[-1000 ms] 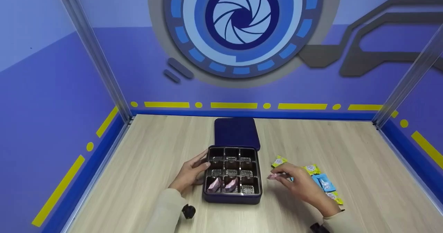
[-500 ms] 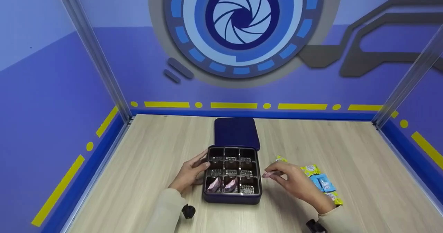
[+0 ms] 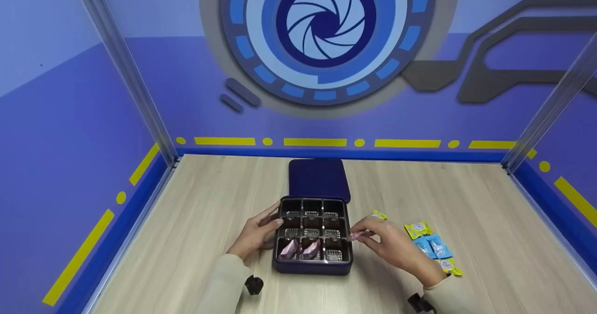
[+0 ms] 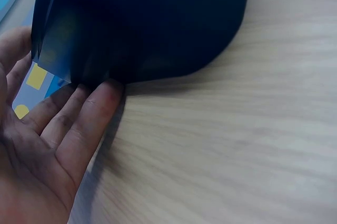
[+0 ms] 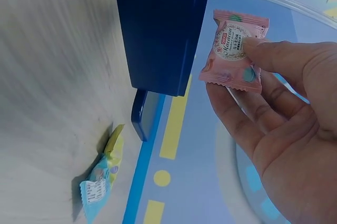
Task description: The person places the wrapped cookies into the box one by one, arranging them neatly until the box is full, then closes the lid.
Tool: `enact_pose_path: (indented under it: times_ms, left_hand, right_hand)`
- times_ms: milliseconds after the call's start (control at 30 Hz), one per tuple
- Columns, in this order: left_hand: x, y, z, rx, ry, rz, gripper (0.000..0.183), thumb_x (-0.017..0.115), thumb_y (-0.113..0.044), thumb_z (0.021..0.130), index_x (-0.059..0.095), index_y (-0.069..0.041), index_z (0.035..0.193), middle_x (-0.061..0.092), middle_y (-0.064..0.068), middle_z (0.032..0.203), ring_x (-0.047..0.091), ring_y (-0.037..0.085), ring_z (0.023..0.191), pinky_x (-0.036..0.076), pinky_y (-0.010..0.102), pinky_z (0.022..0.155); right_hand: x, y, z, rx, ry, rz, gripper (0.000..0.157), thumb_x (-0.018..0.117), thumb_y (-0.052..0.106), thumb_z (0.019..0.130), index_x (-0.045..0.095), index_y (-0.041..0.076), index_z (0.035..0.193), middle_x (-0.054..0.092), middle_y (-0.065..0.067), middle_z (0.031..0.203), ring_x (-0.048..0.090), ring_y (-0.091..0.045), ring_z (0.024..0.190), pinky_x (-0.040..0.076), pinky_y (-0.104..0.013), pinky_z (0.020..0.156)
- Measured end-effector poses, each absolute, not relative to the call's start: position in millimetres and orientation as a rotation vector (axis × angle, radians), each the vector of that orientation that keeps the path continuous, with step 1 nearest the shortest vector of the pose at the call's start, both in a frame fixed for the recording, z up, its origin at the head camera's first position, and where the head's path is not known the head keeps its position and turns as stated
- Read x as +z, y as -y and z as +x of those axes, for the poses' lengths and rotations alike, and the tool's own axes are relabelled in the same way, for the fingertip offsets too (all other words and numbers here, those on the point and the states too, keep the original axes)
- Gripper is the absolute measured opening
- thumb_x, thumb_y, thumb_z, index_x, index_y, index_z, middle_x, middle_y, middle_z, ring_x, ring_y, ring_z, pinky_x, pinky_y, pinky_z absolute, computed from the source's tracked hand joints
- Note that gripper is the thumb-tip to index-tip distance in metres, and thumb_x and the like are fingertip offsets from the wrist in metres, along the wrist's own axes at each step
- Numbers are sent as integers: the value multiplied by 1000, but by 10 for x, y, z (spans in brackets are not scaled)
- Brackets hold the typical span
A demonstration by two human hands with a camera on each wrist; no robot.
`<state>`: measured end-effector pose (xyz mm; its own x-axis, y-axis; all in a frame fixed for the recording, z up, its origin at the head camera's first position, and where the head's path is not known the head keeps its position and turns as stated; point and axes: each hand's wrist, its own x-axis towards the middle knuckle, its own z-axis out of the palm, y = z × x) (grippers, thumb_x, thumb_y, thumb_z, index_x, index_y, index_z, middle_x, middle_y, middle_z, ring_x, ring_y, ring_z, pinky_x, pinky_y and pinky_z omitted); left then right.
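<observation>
A dark blue box with a clear-walled insert of several square compartments stands on the table. Two pink wrapped macarons sit in the left and middle compartments of its front row. My left hand grips the box's left side, thumb at the rim and fingers along the outer wall. In the right wrist view, a pink macaron packet is pinched between the thumb and fingers of my right hand. That hand is just beside the box's right wall, level with the front and middle rows.
Behind the box lies its dark blue lid. Right of my right hand, yellow packets and blue packets lie grouped on the wooden table. Another yellow packet shows past my right fingers. Blue panels surround the table.
My right hand has moved left with the pink macaron packet, from beside the loose packets to the box's right edge. My left hand and the box have stayed in place.
</observation>
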<state>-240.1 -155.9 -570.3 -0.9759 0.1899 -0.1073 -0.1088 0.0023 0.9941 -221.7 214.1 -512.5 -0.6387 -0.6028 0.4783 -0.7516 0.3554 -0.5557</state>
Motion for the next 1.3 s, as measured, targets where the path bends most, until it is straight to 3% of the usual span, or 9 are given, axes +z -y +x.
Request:
enact_pose_path:
  times_ms: [233, 467, 900, 1067, 1300]
  left_hand:
    - [-5693, 1558, -2393, 2096, -2053, 80, 63, 70, -23, 106, 44, -21, 163, 47, 28, 158, 65, 35, 123, 63, 49, 84]
    - [-5703, 1557, -2398, 2109, -2032, 82, 63, 70, -22, 106, 44, -21, 163, 49, 28, 157, 68, 33, 119, 64, 50, 82]
    - [-5709, 1567, -2418, 2074, -2053, 82, 64, 71, -25, 105, 45, -21, 163, 48, 26, 158, 63, 34, 125, 64, 51, 80]
    - [-5714, 1566, -2421, 2070, -2064, 74, 64, 72, -25, 105, 46, -22, 163, 49, 25, 158, 62, 33, 127, 64, 51, 81]
    - [-5715, 1568, -2421, 2073, -2060, 79, 63, 71, -25, 105, 46, -21, 163, 49, 25, 158, 63, 33, 126, 63, 52, 81]
  right_hand:
    - [-5066, -2078, -2221, 1117, 2430, 1269, 32, 79, -13, 88, 75, 9, 110, 74, 3, 105, 73, -15, 96, 63, -28, 82]
    - [-5043, -2012, -2219, 1112, 2493, 1302, 25, 76, -9, 93, 74, 8, 111, 74, 2, 106, 72, -14, 98, 62, -30, 84]
    - [-5034, -1921, -2210, 1148, 2574, 1356, 27, 71, -13, 95, 73, 6, 113, 73, 2, 109, 71, -10, 100, 61, -27, 86]
    - [-5048, -1891, -2190, 1142, 2594, 1356, 27, 72, -9, 96, 74, 11, 115, 73, 4, 110, 70, -10, 101, 61, -27, 86]
    - [-5050, -1849, -2167, 1082, 2534, 1408, 22, 73, -7, 96, 74, 8, 113, 73, 1, 110, 72, -13, 99, 61, -28, 84]
